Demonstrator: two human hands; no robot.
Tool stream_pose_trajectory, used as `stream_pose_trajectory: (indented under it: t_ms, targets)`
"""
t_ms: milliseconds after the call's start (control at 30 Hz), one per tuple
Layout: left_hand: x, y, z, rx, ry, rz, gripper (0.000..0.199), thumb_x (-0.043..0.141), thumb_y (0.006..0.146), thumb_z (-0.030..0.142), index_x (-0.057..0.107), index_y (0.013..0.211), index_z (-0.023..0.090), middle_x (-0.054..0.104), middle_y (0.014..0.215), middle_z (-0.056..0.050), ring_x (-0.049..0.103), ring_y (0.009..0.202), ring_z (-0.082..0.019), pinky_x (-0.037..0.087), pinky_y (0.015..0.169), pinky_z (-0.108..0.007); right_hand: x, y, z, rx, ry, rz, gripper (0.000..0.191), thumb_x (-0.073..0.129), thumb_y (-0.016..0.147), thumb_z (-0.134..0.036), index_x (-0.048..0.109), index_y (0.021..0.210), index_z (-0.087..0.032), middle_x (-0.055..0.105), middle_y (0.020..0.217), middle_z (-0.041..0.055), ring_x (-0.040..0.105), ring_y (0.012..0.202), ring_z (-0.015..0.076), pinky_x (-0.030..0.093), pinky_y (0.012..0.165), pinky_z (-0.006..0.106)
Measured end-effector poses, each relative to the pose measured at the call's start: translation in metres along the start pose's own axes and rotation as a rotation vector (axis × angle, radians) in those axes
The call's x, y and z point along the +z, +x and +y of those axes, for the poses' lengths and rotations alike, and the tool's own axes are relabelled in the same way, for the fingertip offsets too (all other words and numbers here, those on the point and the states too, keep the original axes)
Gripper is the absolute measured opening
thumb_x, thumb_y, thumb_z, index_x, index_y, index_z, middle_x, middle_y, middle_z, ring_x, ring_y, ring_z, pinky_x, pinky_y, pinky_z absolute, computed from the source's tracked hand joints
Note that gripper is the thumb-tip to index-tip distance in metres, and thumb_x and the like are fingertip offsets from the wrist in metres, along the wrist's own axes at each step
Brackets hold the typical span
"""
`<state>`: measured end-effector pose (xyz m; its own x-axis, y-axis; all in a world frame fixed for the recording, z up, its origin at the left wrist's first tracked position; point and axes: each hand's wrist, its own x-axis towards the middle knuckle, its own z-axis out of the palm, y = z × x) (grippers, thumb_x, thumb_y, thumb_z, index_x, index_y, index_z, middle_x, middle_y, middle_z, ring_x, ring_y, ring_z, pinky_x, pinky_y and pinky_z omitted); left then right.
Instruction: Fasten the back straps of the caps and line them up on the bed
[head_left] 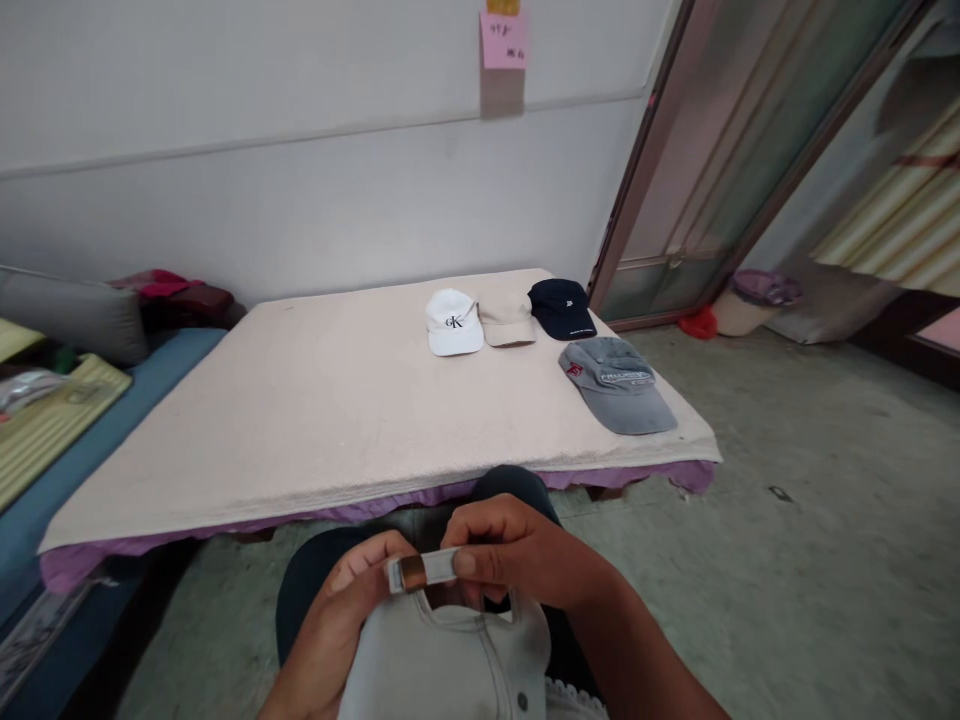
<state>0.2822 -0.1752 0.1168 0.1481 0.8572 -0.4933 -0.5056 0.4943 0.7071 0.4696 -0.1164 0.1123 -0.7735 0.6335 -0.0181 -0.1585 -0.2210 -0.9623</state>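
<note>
A pale grey cap (435,665) rests over my lap, its back opening and strap turned up toward me. My left hand (337,610) grips the cap beside the strap's brown buckle (412,573). The strap's other end is pinched between the thumb and fingers of my right hand (517,550). On the bed lie a white cap (454,325) with black letters, a beige cap (508,320), a dark navy cap (562,308) and, closer to me, a grey cap (619,385) with a red mark.
The caps lie on a low bed with a cream cover (300,400). A grey cushion (71,310) and dark red items are at the left. A bin (754,300) stands by the sliding door at the right.
</note>
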Motion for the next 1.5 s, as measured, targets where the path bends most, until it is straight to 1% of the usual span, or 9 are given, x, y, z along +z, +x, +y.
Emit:
stream_pose_trajectory:
  t_ms: [133, 400, 600, 700, 833, 967, 1133, 1267, 1500]
  targets:
    - [0.001, -0.001, 0.004, -0.049, 0.047, -0.031, 0.02, 0.072, 0.068, 0.031, 0.059, 0.065, 0.016, 0.06, 0.056, -0.001, 0.047, 0.047, -0.01, 0.034, 0.048, -0.021, 0.0, 0.002, 0.003, 0.014, 0.02, 0.001, 0.032, 0.062, 0.08, -0.044, 0.061, 0.081, -0.012, 0.055, 0.06, -0.0012, 0.041, 0.047, 0.0054, 0.031, 0.044, 0.018]
    - [0.014, -0.005, 0.009, -0.082, 0.104, 0.035, 0.022, 0.075, 0.063, 0.025, 0.055, 0.058, 0.016, 0.052, 0.047, 0.003, 0.038, 0.04, -0.006, 0.027, 0.042, -0.019, 0.005, 0.004, -0.004, 0.034, -0.005, 0.03, 0.026, 0.064, 0.079, -0.039, 0.062, 0.078, -0.013, 0.054, 0.058, -0.0017, 0.04, 0.047, 0.0057, 0.031, 0.044, 0.019]
    - [0.003, -0.004, 0.006, -0.052, 0.051, 0.006, 0.02, 0.072, 0.067, 0.027, 0.056, 0.06, 0.016, 0.052, 0.05, 0.002, 0.039, 0.043, -0.007, 0.029, 0.044, -0.02, 0.002, 0.002, -0.007, 0.038, -0.066, 0.047, 0.025, 0.06, 0.081, -0.039, 0.063, 0.083, -0.013, 0.056, 0.062, -0.0007, 0.044, 0.049, 0.0062, 0.034, 0.045, 0.018]
    - [0.0, -0.006, 0.005, -0.051, 0.037, -0.017, 0.018, 0.074, 0.063, 0.025, 0.059, 0.064, 0.016, 0.054, 0.051, 0.001, 0.041, 0.043, -0.007, 0.03, 0.044, -0.019, -0.001, 0.001, -0.005, 0.042, -0.079, 0.081, 0.024, 0.063, 0.079, -0.037, 0.062, 0.079, -0.013, 0.055, 0.06, -0.0019, 0.042, 0.049, 0.0057, 0.033, 0.045, 0.018]
    - [0.002, -0.007, 0.003, -0.076, 0.061, -0.027, 0.016, 0.073, 0.066, 0.019, 0.058, 0.063, 0.015, 0.054, 0.051, 0.002, 0.042, 0.043, -0.006, 0.031, 0.044, -0.019, 0.003, 0.003, -0.003, 0.054, -0.014, 0.053, 0.026, 0.067, 0.076, -0.038, 0.061, 0.078, -0.013, 0.053, 0.058, -0.0029, 0.042, 0.048, 0.0054, 0.032, 0.045, 0.018]
    - [0.001, -0.002, 0.001, -0.055, 0.056, -0.1, 0.008, 0.07, 0.07, 0.018, 0.062, 0.071, 0.016, 0.06, 0.06, 0.0, 0.049, 0.052, -0.009, 0.037, 0.051, -0.02, 0.008, 0.006, -0.001, 0.044, 0.066, 0.043, 0.028, 0.066, 0.076, -0.04, 0.061, 0.077, -0.013, 0.052, 0.058, -0.0025, 0.041, 0.046, 0.005, 0.032, 0.044, 0.018]
    - [-0.006, 0.0, 0.002, -0.03, -0.003, -0.163, 0.004, 0.066, 0.072, 0.016, 0.061, 0.072, 0.016, 0.062, 0.066, -0.003, 0.052, 0.057, -0.012, 0.039, 0.055, -0.022, 0.006, 0.005, -0.001, 0.077, 0.041, 0.06, 0.027, 0.063, 0.079, -0.039, 0.061, 0.088, -0.014, 0.057, 0.067, 0.0, 0.048, 0.052, 0.0072, 0.039, 0.049, 0.019]
    - [-0.009, -0.002, 0.005, -0.004, -0.035, -0.125, 0.005, 0.065, 0.073, 0.016, 0.06, 0.071, 0.017, 0.06, 0.065, -0.002, 0.052, 0.059, -0.013, 0.039, 0.056, -0.023, -0.002, 0.0, 0.0, 0.058, 0.017, 0.054, 0.028, 0.06, 0.082, -0.04, 0.061, 0.093, -0.014, 0.059, 0.071, 0.0013, 0.054, 0.059, 0.0092, 0.044, 0.057, 0.023]
    - [-0.013, 0.002, 0.002, -0.008, 0.015, -0.064, 0.007, 0.067, 0.072, 0.014, 0.062, 0.075, 0.017, 0.058, 0.063, 0.001, 0.049, 0.053, -0.009, 0.036, 0.052, -0.02, -0.001, 0.001, 0.002, 0.01, -0.015, 0.081, 0.021, 0.063, 0.079, -0.035, 0.058, 0.077, -0.014, 0.051, 0.058, -0.0036, 0.039, 0.047, 0.0048, 0.031, 0.044, 0.017]
